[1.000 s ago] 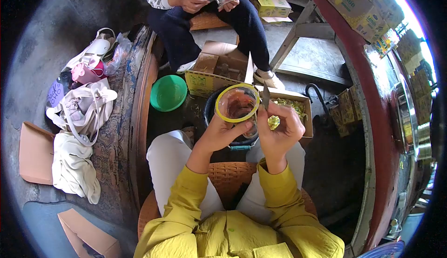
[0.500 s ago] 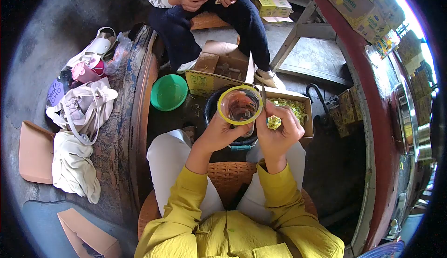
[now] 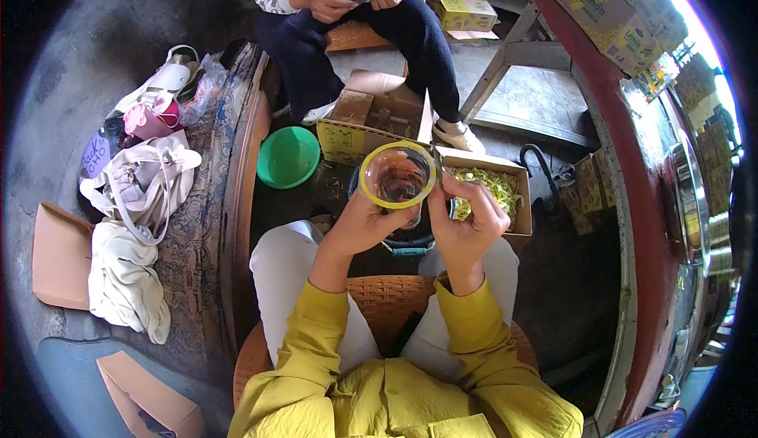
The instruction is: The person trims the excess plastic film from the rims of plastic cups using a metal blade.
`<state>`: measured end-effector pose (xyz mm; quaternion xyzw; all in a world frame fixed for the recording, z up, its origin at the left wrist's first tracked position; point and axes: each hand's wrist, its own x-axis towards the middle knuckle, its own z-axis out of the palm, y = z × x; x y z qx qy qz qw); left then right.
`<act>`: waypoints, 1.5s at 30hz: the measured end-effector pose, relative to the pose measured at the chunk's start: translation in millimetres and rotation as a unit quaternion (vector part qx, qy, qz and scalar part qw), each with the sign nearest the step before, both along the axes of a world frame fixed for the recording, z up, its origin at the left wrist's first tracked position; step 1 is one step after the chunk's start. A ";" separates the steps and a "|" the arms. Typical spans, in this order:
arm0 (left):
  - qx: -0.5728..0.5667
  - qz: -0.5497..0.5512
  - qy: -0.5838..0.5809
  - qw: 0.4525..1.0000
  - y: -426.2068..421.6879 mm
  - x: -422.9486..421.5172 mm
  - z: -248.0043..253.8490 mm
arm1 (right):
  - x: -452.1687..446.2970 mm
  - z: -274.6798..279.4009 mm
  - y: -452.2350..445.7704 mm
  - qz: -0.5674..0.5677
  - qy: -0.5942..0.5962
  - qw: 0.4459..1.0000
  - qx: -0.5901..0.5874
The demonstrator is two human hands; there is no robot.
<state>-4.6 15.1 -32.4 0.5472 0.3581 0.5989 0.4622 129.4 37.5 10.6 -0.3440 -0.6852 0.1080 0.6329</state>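
A clear round container with a yellow rim (image 3: 397,175) is tilted so its round end faces me. My left hand (image 3: 362,221) is wrapped round its lower left side. Just right of the rim, my right hand (image 3: 467,218) is pinched on the thin dark blade, of which only a little shows between the fingers. Below the container stands a dark bucket (image 3: 408,236) with a teal handle grip. Yellow-green scraps (image 3: 493,189) fill an open carton (image 3: 522,215) behind my right hand.
An open cardboard box (image 3: 359,139) and a green basin (image 3: 288,157) lie ahead. Across from me sits a person (image 3: 347,23) holding a small clear packet. Bags (image 3: 150,177) lie at left; a red-edged table (image 3: 655,225) stands at right.
The container has moved slightly left, away from the blade, and the blade now shows less. The other person's packet has been raised and turned upright.
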 end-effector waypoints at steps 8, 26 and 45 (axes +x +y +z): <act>0.036 -0.022 0.039 0.998 -2.8 2.7 2.5 | 4.4 -2.3 2.9 0.022 0.046 0.998 -0.038; 0.039 -0.049 0.012 0.998 -0.5 5.6 3.0 | 2.4 -2.8 1.8 -0.006 0.026 1.000 -0.014; 0.070 0.031 -0.098 0.992 5.5 17.8 3.5 | 1.2 0.3 -1.5 -0.040 -0.018 0.998 0.046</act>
